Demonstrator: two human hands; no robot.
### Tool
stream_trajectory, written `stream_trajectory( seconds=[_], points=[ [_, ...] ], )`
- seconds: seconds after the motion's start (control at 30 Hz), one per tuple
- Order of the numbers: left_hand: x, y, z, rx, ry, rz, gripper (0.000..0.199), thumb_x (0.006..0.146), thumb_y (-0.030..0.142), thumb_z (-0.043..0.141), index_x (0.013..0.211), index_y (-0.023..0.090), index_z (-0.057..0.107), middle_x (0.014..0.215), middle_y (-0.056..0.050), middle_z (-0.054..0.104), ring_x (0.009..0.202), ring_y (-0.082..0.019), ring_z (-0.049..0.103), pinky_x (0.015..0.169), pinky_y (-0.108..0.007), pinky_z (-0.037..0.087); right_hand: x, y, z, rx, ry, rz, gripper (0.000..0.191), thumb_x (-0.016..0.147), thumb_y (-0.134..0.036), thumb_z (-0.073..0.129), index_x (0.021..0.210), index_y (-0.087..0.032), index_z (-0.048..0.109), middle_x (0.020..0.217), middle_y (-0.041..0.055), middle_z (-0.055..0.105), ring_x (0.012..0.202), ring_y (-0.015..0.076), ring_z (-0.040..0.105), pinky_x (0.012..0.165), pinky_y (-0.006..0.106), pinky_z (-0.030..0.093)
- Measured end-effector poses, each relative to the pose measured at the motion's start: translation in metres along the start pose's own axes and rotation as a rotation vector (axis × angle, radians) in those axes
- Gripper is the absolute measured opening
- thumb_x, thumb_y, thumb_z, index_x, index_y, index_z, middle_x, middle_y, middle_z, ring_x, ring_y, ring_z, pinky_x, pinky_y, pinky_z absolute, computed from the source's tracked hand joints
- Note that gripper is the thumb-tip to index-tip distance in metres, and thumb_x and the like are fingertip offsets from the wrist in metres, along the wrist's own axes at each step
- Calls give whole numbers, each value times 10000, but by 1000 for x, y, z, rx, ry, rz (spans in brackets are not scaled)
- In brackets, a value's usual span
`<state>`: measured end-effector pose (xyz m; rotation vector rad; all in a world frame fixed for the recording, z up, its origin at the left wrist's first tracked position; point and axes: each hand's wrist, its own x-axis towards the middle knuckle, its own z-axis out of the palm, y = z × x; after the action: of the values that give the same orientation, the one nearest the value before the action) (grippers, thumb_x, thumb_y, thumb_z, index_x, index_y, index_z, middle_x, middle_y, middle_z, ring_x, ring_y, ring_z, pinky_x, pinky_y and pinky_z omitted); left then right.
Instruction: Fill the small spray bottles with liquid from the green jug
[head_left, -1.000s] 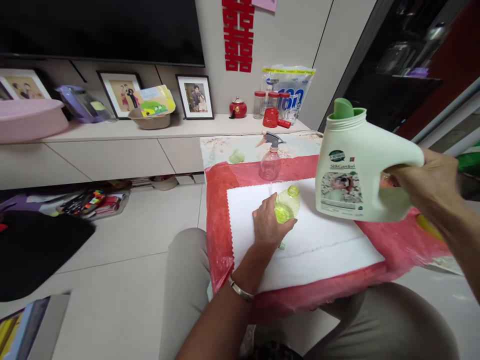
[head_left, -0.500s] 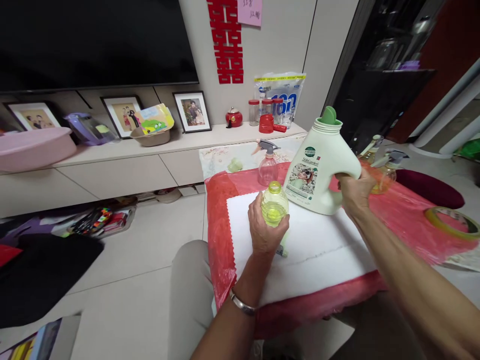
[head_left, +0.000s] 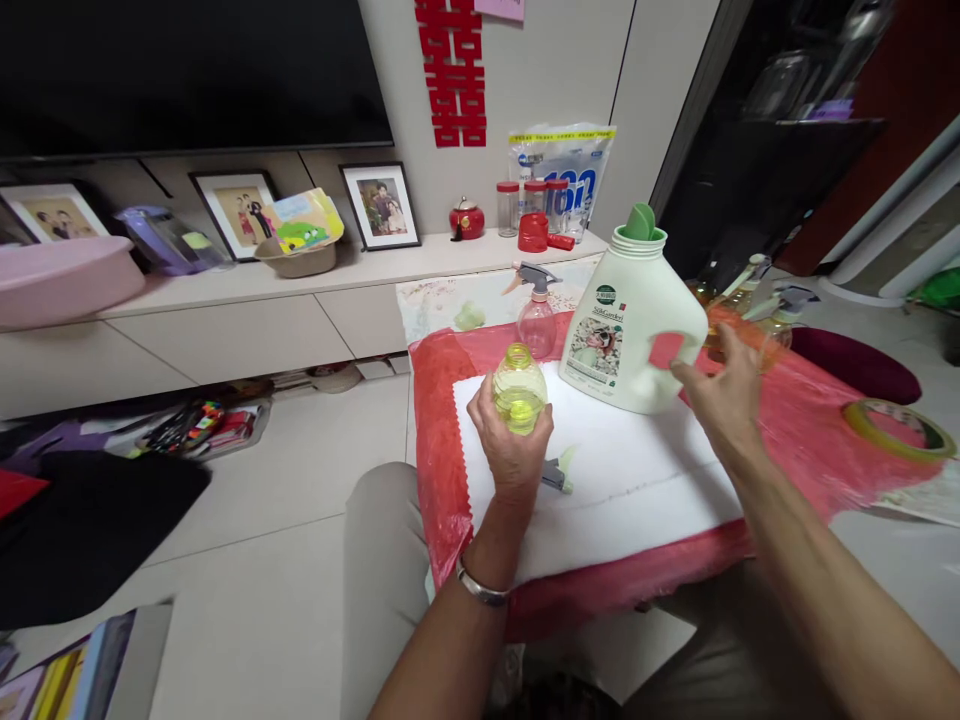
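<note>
My left hand is wrapped round a yellow spray bottle with no top on it and some liquid inside. Its grey and pale green spray head lies on the white cloth just right of my wrist. A large pale green detergent jug, its mouth uncapped and a green spout showing, stands upright on the cloth. Beside the jug's handle, my right hand is off it with fingers apart and nothing held. Behind the yellow bottle stands a pink spray bottle with its spray head on.
Red plastic film covers the low table. A roll of yellow tape lies at the right, and more spray bottles stand behind my right hand. Along the cabinet are a red cap, glass jars and framed photos.
My right hand has let go of the jug's handle and opened beside it. The yellow bottle in my left hand has shifted a little left, uncovering more of the spray head.
</note>
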<state>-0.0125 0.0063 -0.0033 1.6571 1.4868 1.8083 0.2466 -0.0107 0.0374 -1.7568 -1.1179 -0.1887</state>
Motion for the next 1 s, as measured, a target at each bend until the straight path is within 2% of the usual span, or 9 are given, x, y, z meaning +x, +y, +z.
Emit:
stream_trajectory(
  seconds=[0.07,0.1,0.2,0.33,0.43,0.57,0.77,0.87,1.0],
  points=[
    [0,0,0,-3,28,-20,799,694,164,780,1413,207,433,1271,-137,550,1231,-289,558,1103,-469,455,-25,-9,-11,-39,38,-76,710,798,-466,628,1414,-131,522,1301,184,526,1137,294,524,927,488,469],
    [0,0,0,-7,37,-27,800,695,161,779,1415,203,432,1274,-139,551,1234,-290,555,1105,-469,454,-39,-15,-15,-38,-23,-148,613,849,-460,590,1372,-143,551,1254,161,561,1119,280,535,917,476,480],
    [0,0,1,-30,48,-46,791,702,164,779,1415,187,438,1279,-148,552,1241,-293,549,1110,-467,450,-86,-41,-14,8,-348,-384,339,947,-391,508,1185,-186,637,1105,88,646,1037,198,593,913,377,513],
    [0,0,-1,-54,47,-83,796,693,159,792,1410,186,448,1280,-143,547,1239,-283,554,1111,-453,449,-131,-67,4,-3,-640,-577,433,898,-348,614,1310,-218,580,1264,75,615,1234,251,529,985,426,486],
    [1,0,-2,-66,54,-115,789,688,158,790,1402,183,456,1275,-144,547,1238,-284,554,1110,-454,447,-143,-69,15,-50,-719,-620,562,862,-267,649,1402,-216,501,1232,99,620,1197,297,543,971,515,452],
    [1,0,-2,-86,58,-153,787,689,167,785,1402,190,453,1270,-141,546,1246,-291,552,1108,-461,446,-140,-65,13,-61,-743,-667,577,888,-225,598,1440,-192,437,1045,82,635,983,226,588,989,525,427],
    [0,1,-2,-116,31,-163,771,692,181,777,1388,198,445,1272,-136,537,1244,-288,542,1105,-470,448,-123,-65,-20,94,-574,-703,444,990,-266,500,1427,-207,452,1126,66,634,999,147,607,866,292,499],
    [-1,2,-2,-114,-11,-184,778,676,169,775,1380,210,447,1250,-125,538,1229,-289,545,1091,-480,458,-116,-59,-43,111,-408,-539,397,1008,-295,501,1394,-206,533,1095,52,663,948,119,651,800,230,516],
    [-5,4,0,-167,-158,-202,800,648,160,780,1377,208,453,1252,-122,529,1250,-294,537,1107,-479,450,-105,-61,-65,89,-74,-220,423,983,-384,556,1350,-190,635,855,34,695,738,138,670,681,252,527]
  ],
)
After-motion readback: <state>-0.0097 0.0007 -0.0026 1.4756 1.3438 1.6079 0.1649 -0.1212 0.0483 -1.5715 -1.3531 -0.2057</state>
